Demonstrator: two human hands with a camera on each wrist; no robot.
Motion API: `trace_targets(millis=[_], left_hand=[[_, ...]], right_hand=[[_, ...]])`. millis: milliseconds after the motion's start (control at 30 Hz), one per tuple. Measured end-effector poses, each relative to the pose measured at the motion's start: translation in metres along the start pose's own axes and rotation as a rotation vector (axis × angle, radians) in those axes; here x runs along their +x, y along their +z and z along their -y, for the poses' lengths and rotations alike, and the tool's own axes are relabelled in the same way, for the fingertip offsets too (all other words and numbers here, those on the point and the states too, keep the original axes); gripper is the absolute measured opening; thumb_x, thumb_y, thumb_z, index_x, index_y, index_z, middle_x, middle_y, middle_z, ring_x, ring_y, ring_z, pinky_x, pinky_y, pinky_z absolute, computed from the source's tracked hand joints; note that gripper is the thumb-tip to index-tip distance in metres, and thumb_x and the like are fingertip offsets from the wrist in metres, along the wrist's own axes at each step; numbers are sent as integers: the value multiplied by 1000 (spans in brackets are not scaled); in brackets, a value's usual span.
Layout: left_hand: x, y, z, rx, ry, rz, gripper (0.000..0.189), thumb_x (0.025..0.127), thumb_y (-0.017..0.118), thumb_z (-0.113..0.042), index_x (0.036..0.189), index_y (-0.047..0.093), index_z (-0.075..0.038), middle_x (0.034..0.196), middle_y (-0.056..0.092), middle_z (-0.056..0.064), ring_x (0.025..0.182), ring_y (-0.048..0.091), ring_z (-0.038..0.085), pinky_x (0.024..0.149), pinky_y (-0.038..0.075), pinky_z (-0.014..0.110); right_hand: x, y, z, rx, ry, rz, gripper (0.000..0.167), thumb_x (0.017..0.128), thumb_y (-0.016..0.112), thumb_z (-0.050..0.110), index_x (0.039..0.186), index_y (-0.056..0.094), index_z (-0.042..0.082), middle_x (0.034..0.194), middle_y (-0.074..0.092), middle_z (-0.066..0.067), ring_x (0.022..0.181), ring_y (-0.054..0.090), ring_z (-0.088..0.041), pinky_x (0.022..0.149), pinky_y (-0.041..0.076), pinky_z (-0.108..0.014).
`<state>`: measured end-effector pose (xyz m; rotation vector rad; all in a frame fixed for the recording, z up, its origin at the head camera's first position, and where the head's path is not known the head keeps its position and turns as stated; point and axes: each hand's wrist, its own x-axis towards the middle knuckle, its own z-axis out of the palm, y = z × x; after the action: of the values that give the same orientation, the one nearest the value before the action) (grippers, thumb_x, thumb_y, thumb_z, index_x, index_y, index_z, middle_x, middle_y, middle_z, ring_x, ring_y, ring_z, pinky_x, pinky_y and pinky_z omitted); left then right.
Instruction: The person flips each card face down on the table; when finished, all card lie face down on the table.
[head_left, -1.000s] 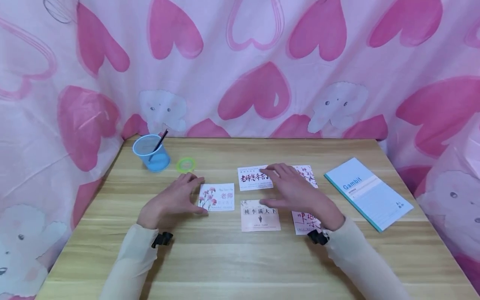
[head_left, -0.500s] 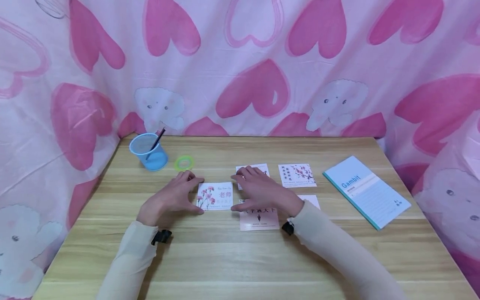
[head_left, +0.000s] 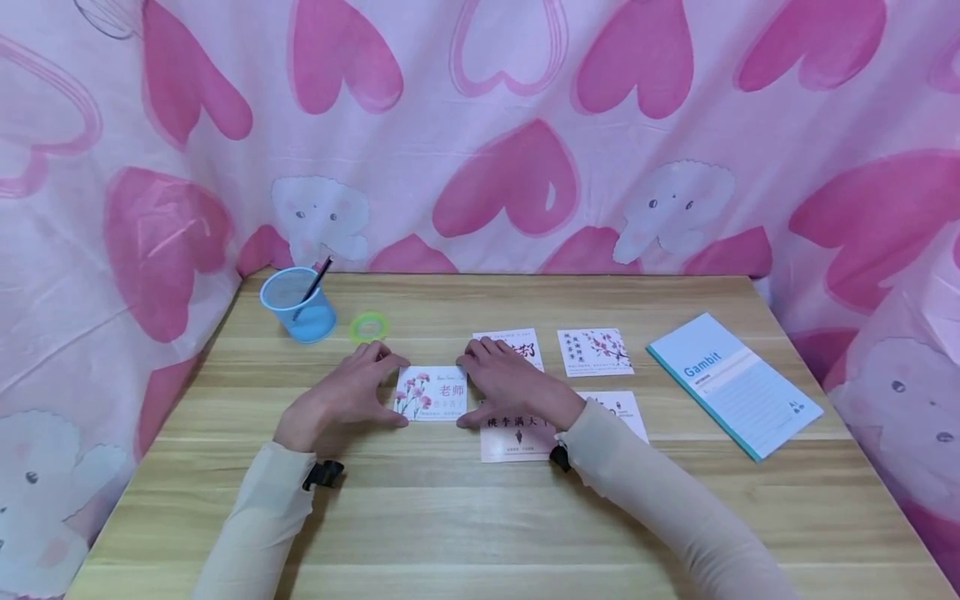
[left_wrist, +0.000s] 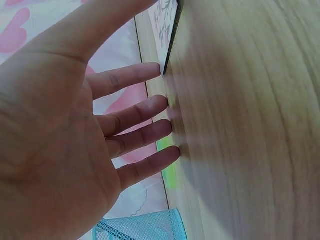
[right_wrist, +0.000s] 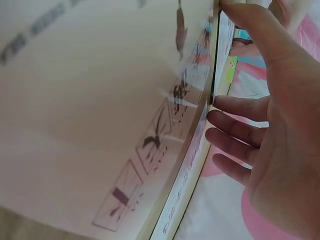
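Observation:
A white carnation greeting card (head_left: 431, 393) lies on the table between both hands. My left hand (head_left: 341, 400) is at its left edge, with thumb and index fingertips by the corners. In the left wrist view, its long fingers (left_wrist: 132, 116) extend straight, the index tip at the card's corner. My right hand (head_left: 510, 387) reaches the right edge, thumb and index tips at the corners there. Its fingers look relaxed in the right wrist view. Beneath that hand and forearm, a pinkish card (head_left: 517, 446) and a red-lettered card (head_left: 528, 340) are partly hidden.
Right of these lie a plum-blossom card (head_left: 596, 352) and a card (head_left: 626, 410) partly covered by the sleeve. A blue notebook (head_left: 735, 386) lies farther right. At back left are a blue mesh pen cup (head_left: 311, 321) holding a pen and a green tape roll (head_left: 360, 327).
My right hand has moved left from the cards on the right to the carnation card's right edge, uncovering the plum-blossom card. My left hand has stayed at the left edge.

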<state>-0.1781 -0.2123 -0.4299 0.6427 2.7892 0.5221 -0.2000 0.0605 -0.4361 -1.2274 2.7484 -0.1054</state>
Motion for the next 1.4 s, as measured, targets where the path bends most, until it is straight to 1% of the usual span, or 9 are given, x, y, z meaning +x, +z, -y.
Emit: trace_targets(millis=[467, 600, 733, 867, 967, 1067, 1167, 1267, 1400], left_hand=[[-3, 6, 0, -16, 39, -17, 85, 66, 87, -51, 131, 52, -10, 129, 48, 3, 113, 42, 20, 102, 38, 45], [-4, 6, 0, -44, 39, -22, 88, 66, 87, -50, 133, 48, -9, 130, 48, 3, 114, 43, 20, 102, 38, 45], [-4, 5, -1, -79, 26, -23, 88, 67, 87, -49, 135, 46, -11, 130, 49, 1, 114, 43, 19, 103, 37, 45], [-2, 6, -5, -98, 22, -37, 89, 68, 86, -49, 137, 44, -13, 130, 47, 0, 116, 44, 19, 104, 36, 44], [1, 6, -13, -125, 75, -79, 96, 68, 87, -48, 143, 39, -13, 136, 44, 0, 121, 42, 19, 105, 34, 46], [7, 5, -24, -138, 158, -142, 99, 68, 86, -50, 147, 38, -15, 142, 41, -1, 125, 39, 18, 105, 32, 48], [12, 2, -33, -131, 223, -188, 94, 68, 86, -52, 144, 43, -16, 141, 40, -2, 125, 37, 16, 105, 31, 48], [14, -1, -36, -153, 226, -201, 89, 69, 87, -48, 141, 47, -15, 138, 39, -2, 124, 36, 16, 103, 36, 45], [11, -5, -33, -269, 180, -199, 93, 68, 89, -40, 145, 41, -18, 140, 35, -1, 123, 36, 19, 98, 42, 42]], right_hand=[[-1, 3, 2, 62, -8, -38, 93, 72, 70, 72, 132, 50, 4, 125, 44, -6, 113, 39, -20, 104, 33, -39], [-3, 2, 2, 242, 36, -71, 83, 79, 70, 63, 134, 47, 5, 123, 46, -3, 111, 43, -16, 101, 37, -35], [-2, -2, 2, 570, 77, -162, 58, 90, 71, 36, 133, 46, 7, 106, 55, -1, 94, 55, -13, 82, 48, -28], [1, -8, 6, 905, 118, -260, 44, 91, 70, 9, 129, 49, 6, 93, 58, -6, 79, 62, -17, 68, 53, -30], [3, -13, 11, 1050, 192, -302, 43, 88, 70, 4, 127, 52, 7, 93, 58, -9, 78, 65, -18, 65, 55, -32], [4, -16, 15, 1110, 240, -310, 43, 87, 71, 4, 126, 53, 8, 94, 60, -9, 79, 67, -18, 66, 55, -32], [4, -18, 17, 1138, 224, -305, 44, 88, 71, 7, 127, 52, 9, 97, 60, -10, 81, 67, -19, 68, 55, -32], [1, -17, 16, 1170, 151, -285, 54, 87, 74, 13, 135, 46, 12, 104, 60, -9, 88, 66, -21, 73, 55, -35], [-3, -12, 10, 1131, 22, -233, 80, 82, 80, 20, 146, 32, 13, 120, 54, -10, 102, 59, -27, 81, 52, -42]])
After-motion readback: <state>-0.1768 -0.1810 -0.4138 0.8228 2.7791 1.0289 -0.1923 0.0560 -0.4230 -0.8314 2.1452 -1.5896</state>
